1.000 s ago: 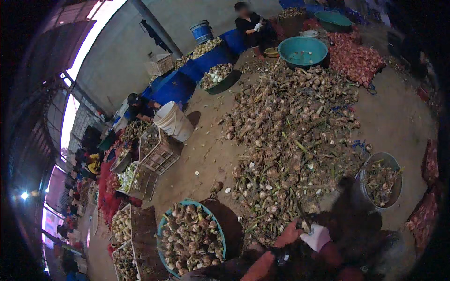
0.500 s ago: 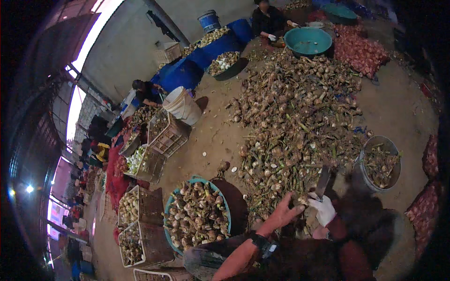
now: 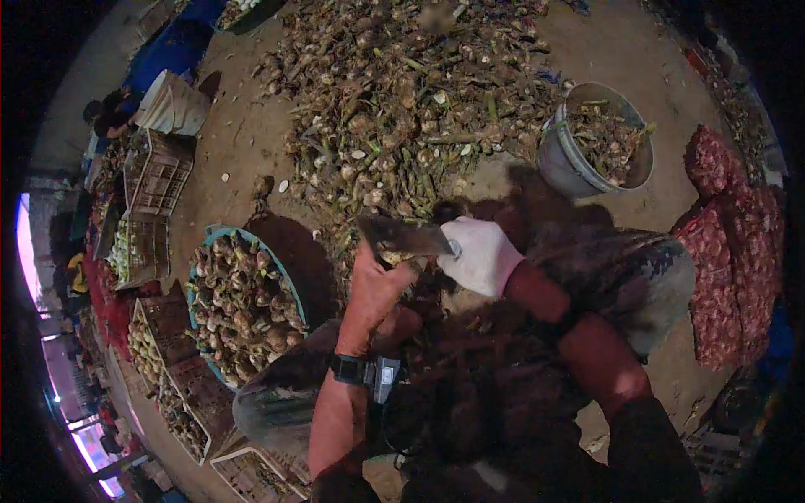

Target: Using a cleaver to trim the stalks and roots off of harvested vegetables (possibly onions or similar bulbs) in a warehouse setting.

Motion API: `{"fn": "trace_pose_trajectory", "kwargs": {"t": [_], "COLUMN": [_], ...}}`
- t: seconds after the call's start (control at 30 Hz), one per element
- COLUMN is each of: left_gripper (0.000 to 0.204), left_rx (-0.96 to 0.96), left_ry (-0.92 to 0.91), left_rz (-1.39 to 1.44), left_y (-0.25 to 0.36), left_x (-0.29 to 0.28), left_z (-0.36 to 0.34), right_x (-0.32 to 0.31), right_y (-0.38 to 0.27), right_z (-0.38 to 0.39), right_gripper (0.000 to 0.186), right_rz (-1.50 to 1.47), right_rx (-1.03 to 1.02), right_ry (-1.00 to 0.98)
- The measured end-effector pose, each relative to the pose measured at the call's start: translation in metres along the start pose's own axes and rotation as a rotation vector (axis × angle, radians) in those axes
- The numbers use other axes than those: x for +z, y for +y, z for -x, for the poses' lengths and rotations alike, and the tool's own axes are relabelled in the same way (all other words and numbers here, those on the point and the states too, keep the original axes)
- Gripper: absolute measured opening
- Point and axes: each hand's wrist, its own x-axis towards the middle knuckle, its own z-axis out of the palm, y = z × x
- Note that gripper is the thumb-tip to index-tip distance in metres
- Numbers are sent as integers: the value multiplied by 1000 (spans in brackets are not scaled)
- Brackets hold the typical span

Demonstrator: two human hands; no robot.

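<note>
My right hand (image 3: 482, 258), in a white glove, is closed round the handle of a broad-bladed knife (image 3: 407, 236). The blade points left and lies just over my left hand (image 3: 376, 289). That hand is bare, with a dark band and a small device on its wrist, and its fingers are closed on a pale bulb (image 3: 394, 258) partly hidden under the blade. Beyond both hands spreads a large heap of dirty bulbs (image 3: 377, 126) with cut stalks and a few white slices among them.
Left of my knee stands a teal basin (image 3: 302, 314) full of bulbs. Plastic crates (image 3: 180, 323) line up farther left, near a white bucket (image 3: 172, 105). A grey bucket (image 3: 558, 159) of stalks is at the right, with red net sacks (image 3: 729, 268) beyond. Another person (image 3: 109, 117) crouches far left.
My view has tipped down and turned right, so the heap and basin sit farther left and higher. The knife blade has swung from upright to nearly level across my left hand.
</note>
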Motion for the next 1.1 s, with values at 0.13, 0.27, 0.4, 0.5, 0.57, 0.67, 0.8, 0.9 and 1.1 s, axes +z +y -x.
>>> {"fn": "trace_pose_trajectory", "kwargs": {"t": [0.13, 0.27, 0.4, 0.5, 0.57, 0.67, 0.8, 0.9, 1.1], "left_gripper": [39, 44, 55, 60, 57, 63, 55, 50, 54], "left_rx": [104, 96, 227, 231, 298, 247, 235, 60, 56], "left_ry": [38, 52, 154, 158, 179, 103, 156, 58, 22], "left_rz": [-300, -335, -158, -219, -235, -105, -245, -126, 449], "left_y": [-21, -22, -14, -25, -28, -41, -40, -22, -19], "left_x": [-2, -7, -2, -3, -4, -3, -1, 15, 2], "left_z": [7, 12, 7, 3, 4, 0, -3, -6, 10], "right_x": [9, 8, 13, 17, 19, 20, 28, 32, 40], "right_y": [-9, -14, -16, -13, -11, -10, 5, 27, 49], "right_z": [8, 9, 6, 4, 4, 3, -2, 2, -11], "right_gripper": [18, 24, 24, 23, 22, 12, 12, 13, 20], "right_rz": [116, 205, 222, 235, 237, 265, 277, 295, 300], "right_rx": [-67, -139, -89, -60, -59, -35, 16, 28, 305], "right_ry": [-166, -81, -105, -116, -123, -103, -144, -209, -209]}}
